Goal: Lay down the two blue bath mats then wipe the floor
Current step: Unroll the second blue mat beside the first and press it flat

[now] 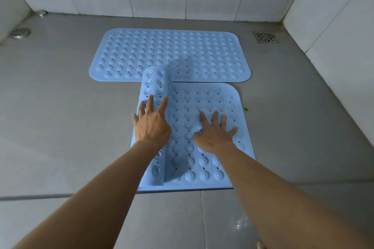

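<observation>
One blue bath mat [170,52] lies flat on the grey tiled floor, its long side across the view. A second blue bath mat [204,105] lies just in front of it, touching its near edge. Its right part is flat; its left part is still curled into a roll [155,85] with suction cups showing. My left hand [151,123] rests on that roll, fingers spread. My right hand [214,133] presses flat on the unrolled part, fingers apart. Neither hand grips anything.
White tiled walls close the floor at the back, left and right. A round metal drain [20,32] sits at the far left and a square grated drain [265,37] at the far right. A small dark speck [245,109] lies beside the near mat.
</observation>
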`<state>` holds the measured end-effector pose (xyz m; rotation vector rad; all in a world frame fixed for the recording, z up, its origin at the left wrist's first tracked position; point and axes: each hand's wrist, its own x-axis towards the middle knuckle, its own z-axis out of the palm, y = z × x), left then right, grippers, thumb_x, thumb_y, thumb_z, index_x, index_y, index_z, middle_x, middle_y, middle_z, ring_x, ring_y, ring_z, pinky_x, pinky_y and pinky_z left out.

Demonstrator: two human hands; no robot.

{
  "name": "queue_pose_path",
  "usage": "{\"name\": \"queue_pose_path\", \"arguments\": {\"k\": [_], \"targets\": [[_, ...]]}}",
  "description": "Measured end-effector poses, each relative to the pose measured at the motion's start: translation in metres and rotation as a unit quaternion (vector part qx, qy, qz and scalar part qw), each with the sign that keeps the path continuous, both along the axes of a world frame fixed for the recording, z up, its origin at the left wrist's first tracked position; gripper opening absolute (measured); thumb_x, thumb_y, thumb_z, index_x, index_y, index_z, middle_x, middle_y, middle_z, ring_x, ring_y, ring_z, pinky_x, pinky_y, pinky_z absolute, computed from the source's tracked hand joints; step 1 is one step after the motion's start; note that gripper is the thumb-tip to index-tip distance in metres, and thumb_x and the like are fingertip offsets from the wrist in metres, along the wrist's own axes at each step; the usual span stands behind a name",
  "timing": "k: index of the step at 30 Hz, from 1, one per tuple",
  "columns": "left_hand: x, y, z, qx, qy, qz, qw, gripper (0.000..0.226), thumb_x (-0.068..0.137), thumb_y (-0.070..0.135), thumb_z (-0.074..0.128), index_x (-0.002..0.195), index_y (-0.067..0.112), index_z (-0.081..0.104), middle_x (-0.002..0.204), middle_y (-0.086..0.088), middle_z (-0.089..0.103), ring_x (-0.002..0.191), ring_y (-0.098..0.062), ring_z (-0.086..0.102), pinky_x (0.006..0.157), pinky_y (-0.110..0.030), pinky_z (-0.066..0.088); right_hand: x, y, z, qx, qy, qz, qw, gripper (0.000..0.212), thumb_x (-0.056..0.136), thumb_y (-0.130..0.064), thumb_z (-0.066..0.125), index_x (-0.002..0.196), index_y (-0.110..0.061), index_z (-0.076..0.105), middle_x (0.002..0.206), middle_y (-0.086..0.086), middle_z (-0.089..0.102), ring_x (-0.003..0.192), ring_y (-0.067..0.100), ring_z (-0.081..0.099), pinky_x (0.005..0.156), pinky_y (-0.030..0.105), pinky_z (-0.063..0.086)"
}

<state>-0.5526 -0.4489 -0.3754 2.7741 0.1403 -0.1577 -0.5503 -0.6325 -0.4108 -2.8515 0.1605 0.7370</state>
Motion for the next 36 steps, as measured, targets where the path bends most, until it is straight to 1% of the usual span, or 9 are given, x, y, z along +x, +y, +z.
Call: {"name": "queue_pose_path", "arguments": {"k": [2,4,7,9,14,19,25,32,36], "targets": [[0.003,0.010,0.001,-0.019,-0.006,0.003,1.000,0.066,0.090,0.016,0.043,0.153,0.036,0.032,0.167,-0.003,0.008,0.152,-0.034,0.004,0.121,-0.055,0.018,0.002,0.009,-0.006,0.021,0.011,-0.014,1.000,0.078,0.094,-0.068,0.027,0.154,-0.041,-0.014,0.162,0.007,-0.029,0.148,0.038,-0.025,0.111,0.074,-0.007],[0.005,0.021,-0.003,-0.020,-0.014,0.008,1.000,0.057,0.096,0.033,0.045,0.152,0.034,0.035,0.166,-0.005,0.009,0.151,-0.035,0.009,0.120,-0.053,0.023,0.001,0.012,-0.012,0.018,0.018,-0.019,0.999,0.089,0.085,-0.083,0.024,0.152,-0.044,-0.019,0.160,0.005,-0.033,0.147,0.038,-0.027,0.110,0.074,-0.009],[0.005,0.032,-0.010,0.019,0.011,0.007,1.000,0.087,0.084,0.055,0.068,0.155,0.036,0.020,0.165,-0.005,0.003,0.149,-0.037,0.012,0.117,-0.053,0.029,-0.003,0.005,-0.018,0.012,0.016,-0.013,1.000,0.098,0.073,-0.095,0.020,0.149,-0.049,-0.024,0.158,0.001,-0.037,0.148,0.033,-0.028,0.106,0.076,-0.011],[0.005,0.036,-0.013,0.006,0.017,0.018,1.000,0.100,0.077,0.051,0.076,0.155,0.036,0.017,0.164,-0.005,0.002,0.148,-0.039,0.015,0.114,-0.054,0.034,-0.003,-0.002,-0.018,0.015,0.013,-0.014,1.000,0.099,0.072,-0.096,0.019,0.148,-0.051,-0.024,0.159,0.000,-0.037,0.148,0.030,-0.028,0.106,0.076,-0.011],[0.011,0.038,-0.009,-0.011,0.027,0.021,0.999,0.099,0.077,0.046,0.075,0.157,0.033,0.016,0.164,-0.006,0.005,0.146,-0.039,0.020,0.112,-0.052,0.037,-0.001,-0.019,-0.015,0.004,0.013,-0.029,0.999,0.097,0.075,-0.093,0.022,0.149,-0.050,-0.021,0.161,0.001,-0.032,0.149,0.031,-0.025,0.108,0.076,-0.009],[0.007,0.043,-0.005,0.025,0.008,0.032,0.999,0.088,0.083,0.046,0.061,0.156,0.027,0.015,0.155,-0.013,0.017,0.137,-0.040,0.026,0.106,-0.050,0.036,0.001,0.013,-0.010,-0.005,-0.035,-0.011,0.999,0.076,0.095,-0.065,0.025,0.155,-0.039,-0.015,0.163,0.006,-0.027,0.148,0.037,-0.024,0.109,0.076,-0.006],[0.001,0.054,0.000,-0.020,0.010,0.044,0.999,0.074,0.091,0.039,0.049,0.155,0.037,0.011,0.151,-0.011,0.018,0.126,-0.040,0.035,0.096,-0.050,0.043,-0.011,0.017,-0.018,0.011,-0.011,-0.022,1.000,0.094,0.076,-0.093,0.017,0.148,-0.050,-0.023,0.160,0.001,-0.034,0.148,0.032,-0.026,0.106,0.077,-0.011],[-0.001,0.065,-0.007,-0.021,-0.005,0.019,1.000,0.076,0.090,0.018,0.049,0.156,0.038,0.018,0.161,-0.010,0.010,0.140,-0.041,0.026,0.108,-0.050,0.038,-0.010,-0.007,-0.012,0.007,-0.004,-0.043,0.999,0.094,0.074,-0.094,0.021,0.148,-0.053,-0.020,0.162,0.001,-0.029,0.149,0.029,-0.025,0.108,0.075,-0.011],[-0.001,0.077,-0.010,-0.016,-0.017,0.014,1.000,0.075,0.084,0.001,0.046,0.151,0.033,0.039,0.163,-0.007,0.016,0.149,-0.036,0.015,0.119,-0.045,0.027,-0.012,0.013,-0.005,-0.058,-0.030,-0.044,0.997,0.084,0.089,-0.076,0.023,0.155,-0.040,-0.014,0.164,0.008,-0.022,0.149,0.039,-0.021,0.106,0.078,-0.009]]}}
